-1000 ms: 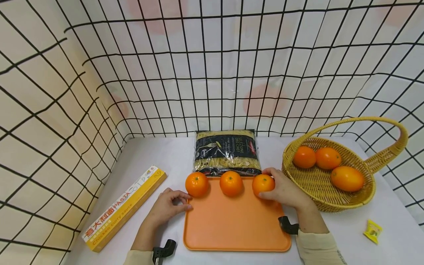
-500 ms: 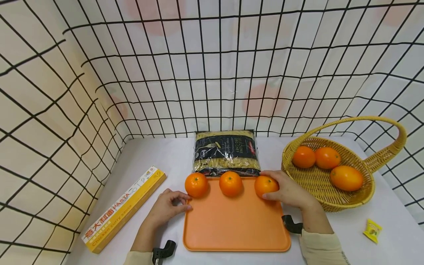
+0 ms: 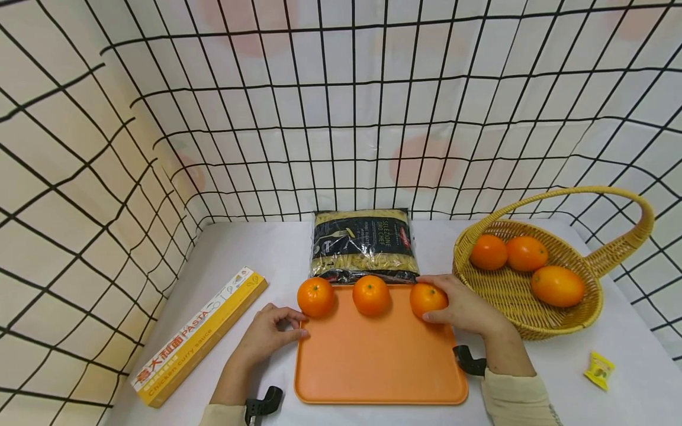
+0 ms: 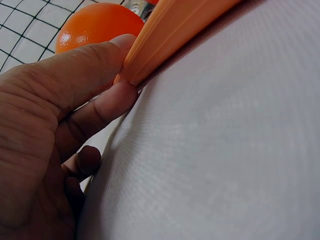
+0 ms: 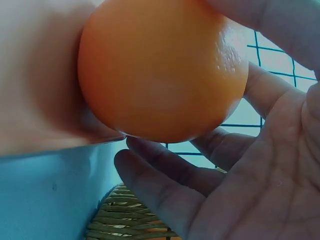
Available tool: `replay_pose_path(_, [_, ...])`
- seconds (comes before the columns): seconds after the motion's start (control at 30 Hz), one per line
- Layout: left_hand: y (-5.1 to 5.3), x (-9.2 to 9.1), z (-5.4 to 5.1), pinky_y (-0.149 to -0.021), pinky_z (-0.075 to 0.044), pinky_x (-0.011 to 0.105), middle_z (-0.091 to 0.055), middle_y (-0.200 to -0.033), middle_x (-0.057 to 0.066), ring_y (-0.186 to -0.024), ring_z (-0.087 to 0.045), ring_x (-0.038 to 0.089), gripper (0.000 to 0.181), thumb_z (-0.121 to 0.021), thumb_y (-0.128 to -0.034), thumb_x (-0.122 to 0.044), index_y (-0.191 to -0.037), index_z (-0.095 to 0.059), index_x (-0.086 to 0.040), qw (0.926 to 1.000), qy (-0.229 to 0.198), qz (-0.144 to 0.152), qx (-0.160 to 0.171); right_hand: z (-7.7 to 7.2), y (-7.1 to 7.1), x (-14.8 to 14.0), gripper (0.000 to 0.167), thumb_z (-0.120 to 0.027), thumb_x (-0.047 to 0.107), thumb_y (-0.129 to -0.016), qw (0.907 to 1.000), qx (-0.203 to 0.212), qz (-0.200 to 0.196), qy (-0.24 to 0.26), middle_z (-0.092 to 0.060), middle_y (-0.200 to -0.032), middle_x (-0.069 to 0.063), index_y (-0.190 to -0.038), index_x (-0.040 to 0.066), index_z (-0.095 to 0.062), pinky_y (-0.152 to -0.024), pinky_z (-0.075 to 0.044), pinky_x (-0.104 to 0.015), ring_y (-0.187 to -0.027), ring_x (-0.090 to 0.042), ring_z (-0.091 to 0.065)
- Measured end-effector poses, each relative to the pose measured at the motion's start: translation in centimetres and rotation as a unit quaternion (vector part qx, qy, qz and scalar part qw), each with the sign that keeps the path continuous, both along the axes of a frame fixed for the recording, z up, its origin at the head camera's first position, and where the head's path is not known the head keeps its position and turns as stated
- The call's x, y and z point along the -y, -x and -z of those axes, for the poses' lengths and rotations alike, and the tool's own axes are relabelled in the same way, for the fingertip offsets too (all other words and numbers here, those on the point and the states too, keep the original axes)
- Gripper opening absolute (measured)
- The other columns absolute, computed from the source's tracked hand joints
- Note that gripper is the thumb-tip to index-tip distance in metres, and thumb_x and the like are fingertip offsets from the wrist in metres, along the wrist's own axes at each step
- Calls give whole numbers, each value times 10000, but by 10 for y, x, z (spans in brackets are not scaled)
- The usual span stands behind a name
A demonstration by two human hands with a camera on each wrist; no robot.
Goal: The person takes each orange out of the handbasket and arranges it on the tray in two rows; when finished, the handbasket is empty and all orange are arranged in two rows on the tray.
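Note:
An orange tray (image 3: 380, 361) lies on the table with three oranges along its far edge: one at the left corner (image 3: 317, 297), one in the middle (image 3: 371, 295), one at the right corner (image 3: 428, 300). The left hand (image 3: 270, 333) pinches the tray's left rim between thumb and forefinger; the left wrist view shows the thumb on top of the rim (image 4: 150, 42) and a finger below. Thumb and fingers of the right hand (image 3: 462, 305) are round the right orange; in the right wrist view that orange (image 5: 162, 70) rests against the tray, other fingers spread beneath.
Behind the tray lies a pasta bag (image 3: 365, 244). A wicker basket (image 3: 495, 302) holding three orange fruits stands at the right, its handle arching over. A yellow pasta box (image 3: 199, 337) lies diagonally at the left. A small yellow packet (image 3: 600, 371) is at the far right.
The right hand and its orange have shifted slightly right along the tray's far edge, then stayed nearly still. The left hand has kept its place on the rim.

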State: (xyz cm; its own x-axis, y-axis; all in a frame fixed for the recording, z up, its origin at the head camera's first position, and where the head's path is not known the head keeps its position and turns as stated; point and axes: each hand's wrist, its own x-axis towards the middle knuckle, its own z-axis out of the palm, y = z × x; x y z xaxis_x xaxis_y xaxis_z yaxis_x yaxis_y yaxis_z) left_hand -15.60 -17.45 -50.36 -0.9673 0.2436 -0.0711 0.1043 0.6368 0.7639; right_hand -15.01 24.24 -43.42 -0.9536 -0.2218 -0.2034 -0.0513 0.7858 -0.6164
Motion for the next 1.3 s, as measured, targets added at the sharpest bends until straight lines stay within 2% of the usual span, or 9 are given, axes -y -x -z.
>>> replay_pose_path(0.17, [0, 0, 0, -748, -327, 265, -637, -775, -160, -814, -455, 118, 222, -903, -754, -379, -927, -765, -362, 10000, 10, -24, 18, 0, 0, 0, 772, -859, 352, -800, 10000, 75, -26, 28, -485, -1456, -209, -1469, 175, -517, -1008, -442, -602, -1203, -376, -530])
replay_pose_path(0.4, [0, -1, -2, -759, -323, 272, -647, -781, -156, -830, -458, 128, 223, -902, -758, -371, -936, -770, -342, 10000, -20, -23, 62, 1, 0, 0, 744, -853, 323, -812, 9998, -111, -9, -145, -516, -1441, -202, -1462, 171, -523, -992, -461, -576, -1177, -358, -550])
replay_pose_path(0.63, [0, -1, -1, -758, -311, 275, -639, -779, -153, -831, -454, 123, 220, -901, -757, -380, -929, -769, -342, 10000, 27, -34, 76, -2, -1, 0, 787, -860, 300, -803, 10000, -59, -41, -58, -482, -1484, -211, -1485, 162, -492, -1030, -428, -616, -1224, -382, -534])
replay_pose_path(0.87, [-1, -1, 0, -772, -303, 285, -634, -791, -152, -840, -452, 127, 218, -899, -757, -392, -923, -761, -359, 9999, 71, -56, 83, -16, -7, 3, 838, -843, 350, -820, 9999, 88, 18, -75, -434, -1528, -228, -1521, 143, -434, -1031, -435, -627, -1244, -394, -525])
replay_pose_path(1.03, [-1, -1, 0, -788, -301, 301, -630, -802, -142, -851, -456, 130, 216, -896, -761, -397, -925, -760, -363, 9999, 71, -89, 112, -27, -10, 2, 847, -828, 407, -835, 9998, 107, 159, -101, -393, -1574, -243, -1534, 167, -414, -1089, -374, -677, -1366, -483, -454])
replay_pose_path(1.13, [-1, -1, 0, -792, -299, 306, -627, -806, -137, -855, -457, 134, 216, -896, -761, -397, -925, -759, -364, 9998, 62, -100, 137, -34, -14, 0, 828, -821, 401, -849, 9996, -19, 269, 88, -394, -1575, -246, -1537, 186, -414, -1085, -380, -676, -1377, -514, -443])
replay_pose_path(1.3, [-1, -1, -1, -791, -300, 299, -636, -799, -142, -847, -457, 135, 216, -898, -760, -385, -925, -761, -360, 9999, 40, -85, 126, -42, -20, -7, 756, -798, 361, -888, 9980, -373, 353, 361, -488, -1516, -203, -1525, 162, -444, -1074, -431, -618, -1320, -451, -533])
